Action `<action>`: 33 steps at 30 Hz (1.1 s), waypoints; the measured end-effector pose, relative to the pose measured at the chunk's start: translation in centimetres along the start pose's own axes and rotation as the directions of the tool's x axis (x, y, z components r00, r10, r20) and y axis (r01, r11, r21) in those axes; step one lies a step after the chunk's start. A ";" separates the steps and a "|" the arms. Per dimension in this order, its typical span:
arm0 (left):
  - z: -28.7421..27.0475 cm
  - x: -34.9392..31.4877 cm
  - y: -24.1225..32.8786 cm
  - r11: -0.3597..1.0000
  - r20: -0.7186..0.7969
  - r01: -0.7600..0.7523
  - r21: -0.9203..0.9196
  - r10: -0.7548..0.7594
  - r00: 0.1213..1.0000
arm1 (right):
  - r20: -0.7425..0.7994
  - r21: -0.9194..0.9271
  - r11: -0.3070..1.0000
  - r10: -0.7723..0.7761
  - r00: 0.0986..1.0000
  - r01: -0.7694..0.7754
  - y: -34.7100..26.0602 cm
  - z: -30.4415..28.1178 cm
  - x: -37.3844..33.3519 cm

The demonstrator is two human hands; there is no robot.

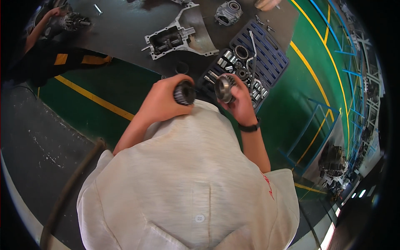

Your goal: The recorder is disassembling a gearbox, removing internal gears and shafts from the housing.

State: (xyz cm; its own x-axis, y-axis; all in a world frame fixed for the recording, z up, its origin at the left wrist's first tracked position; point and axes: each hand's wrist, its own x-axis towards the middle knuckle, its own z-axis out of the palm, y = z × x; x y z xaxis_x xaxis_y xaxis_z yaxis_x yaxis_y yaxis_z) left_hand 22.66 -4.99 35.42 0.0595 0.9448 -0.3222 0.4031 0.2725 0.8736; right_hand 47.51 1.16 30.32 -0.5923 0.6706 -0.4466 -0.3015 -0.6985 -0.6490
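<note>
My left hand (164,96) is closed round a dark toothed gear (184,93), its fingers over the top and thumb below. In my right hand (241,100) is a shiny metal gear ring (225,88), gripped from its right side and tilted. The two parts are held apart in front of my chest, near the table's front edge. Just beyond the right hand lies an open blue socket set case (277,62) with sockets, a ratchet wrench (253,46) and a large toothed ring (241,52) on it.
On the dark table (121,31) lie an opened gearbox housing (166,41), a smaller metal casing (228,12), a bolt (98,9) and a dark ring (181,68). At the far left another person's hand (53,11) touches a gear assembly (75,21). Blue railings stand right.
</note>
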 end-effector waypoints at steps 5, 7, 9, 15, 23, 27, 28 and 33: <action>-0.8 -0.6 0.9 0.991 0.069 -0.069 -0.111 0.077 0.995 | 0.169 -0.777 0.543 -0.304 0.937 0.317 -2.9 6.6 -0.7; -0.9 -0.9 1.1 0.981 0.034 -0.089 -0.172 0.096 0.995 | 0.207 -0.825 0.460 -0.292 0.934 0.327 -3.1 8.0 -0.2; -1.5 -1.3 0.7 0.970 0.006 -0.124 -0.211 0.128 0.992 | 0.266 -0.847 0.382 -0.299 0.917 0.370 -2.9 8.9 0.3; -3.2 -2.0 0.0 0.962 0.021 -0.180 -0.204 0.188 0.982 | 0.256 -0.865 0.352 -0.302 0.918 0.357 -2.6 12.0 0.6; -5.8 -2.5 -0.8 0.971 0.040 -0.204 -0.122 0.210 0.977 | 0.169 -0.860 0.430 -0.266 0.949 0.274 -2.5 14.3 0.7; -7.2 -1.9 -1.2 0.955 0.073 -0.273 -0.119 0.283 0.956 | 0.181 -0.872 0.399 -0.277 0.944 0.285 -2.8 15.8 0.6; -7.4 -1.6 -1.3 0.951 0.083 -0.285 -0.117 0.295 0.952 | 0.174 -0.874 0.395 -0.292 0.941 0.284 -2.9 16.0 0.7; -8.6 -0.6 -1.5 0.925 0.110 -0.368 -0.092 0.377 0.920 | 0.220 -0.920 0.225 -0.380 0.898 0.321 -2.8 17.5 0.6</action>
State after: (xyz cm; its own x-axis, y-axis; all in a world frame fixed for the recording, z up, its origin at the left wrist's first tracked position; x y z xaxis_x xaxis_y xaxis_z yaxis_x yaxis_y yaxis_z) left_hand 14.12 -4.44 37.44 0.3071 0.9516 -0.0076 0.2674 -0.0787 0.9604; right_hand 34.89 -0.93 42.67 -0.5820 0.8130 -0.0185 0.4292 0.2878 -0.8561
